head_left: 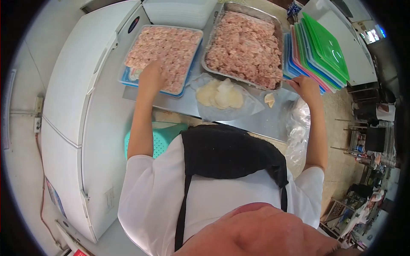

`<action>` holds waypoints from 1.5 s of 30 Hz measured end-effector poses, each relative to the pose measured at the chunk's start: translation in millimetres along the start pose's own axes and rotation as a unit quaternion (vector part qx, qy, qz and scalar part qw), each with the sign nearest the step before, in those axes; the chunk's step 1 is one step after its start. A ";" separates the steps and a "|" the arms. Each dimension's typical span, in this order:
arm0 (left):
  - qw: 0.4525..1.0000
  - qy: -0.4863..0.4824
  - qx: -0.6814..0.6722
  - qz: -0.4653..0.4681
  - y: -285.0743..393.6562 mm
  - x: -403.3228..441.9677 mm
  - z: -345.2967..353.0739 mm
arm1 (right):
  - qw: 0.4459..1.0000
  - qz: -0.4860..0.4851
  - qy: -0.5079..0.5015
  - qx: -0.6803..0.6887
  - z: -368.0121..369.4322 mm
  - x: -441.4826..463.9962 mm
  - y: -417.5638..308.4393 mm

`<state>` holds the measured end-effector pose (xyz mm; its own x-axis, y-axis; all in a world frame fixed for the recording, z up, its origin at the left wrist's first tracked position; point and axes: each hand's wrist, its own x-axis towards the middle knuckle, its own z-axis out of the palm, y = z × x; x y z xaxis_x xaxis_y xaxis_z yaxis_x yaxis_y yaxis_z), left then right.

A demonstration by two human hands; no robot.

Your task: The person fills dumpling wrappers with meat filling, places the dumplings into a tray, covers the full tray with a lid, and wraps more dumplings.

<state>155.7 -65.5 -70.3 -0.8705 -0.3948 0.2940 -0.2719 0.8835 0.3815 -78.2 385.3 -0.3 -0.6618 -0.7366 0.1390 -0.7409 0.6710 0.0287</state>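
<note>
My left hand (152, 77) is over the lower left of a shallow tray (191, 70) packed with rows of small meat-filled dumplings (168, 47). Its fingers are closed and point down; whatever they hold is hidden. At the right, my right hand (306, 88) grips the handle of a thin utensil (279, 78), its far end at the minced meat (243, 47). That meat fills a deep metal pan (206, 64). Between my hands, pale round wrappers (220, 94) lie stacked on a clear plastic bag (252, 106). A small folded wrapper piece (269, 100) sits near the pan.
Green, blue and pink plastic lids or trays (322, 47) are stacked right of the pan. A white refrigerator (85, 85) borders my left. A teal perforated basket (160, 143) is below the metal table (252, 123). Clear plastic (297, 128) hangs at the table's right edge.
</note>
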 end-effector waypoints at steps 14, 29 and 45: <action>0.982 -0.063 -0.108 0.145 137.2 -37.8 154.2 | 0.997 -0.016 -0.068 -0.011 50.9 -34.3 4.8; 0.690 -0.112 -0.668 -0.254 99.5 -24.6 100.7 | 0.997 -0.071 -0.005 0.016 69.8 26.1 -41.2; 0.726 -0.127 -0.670 -0.089 111.0 51.9 36.9 | 0.814 0.166 0.015 0.557 75.9 45.2 -69.1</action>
<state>65.3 21.4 -45.0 -0.9644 -0.2627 0.0299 0.1062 -0.2814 0.9537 -65.6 299.2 -71.1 -0.8563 -0.5161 -0.0188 -0.1773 0.3281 -0.9279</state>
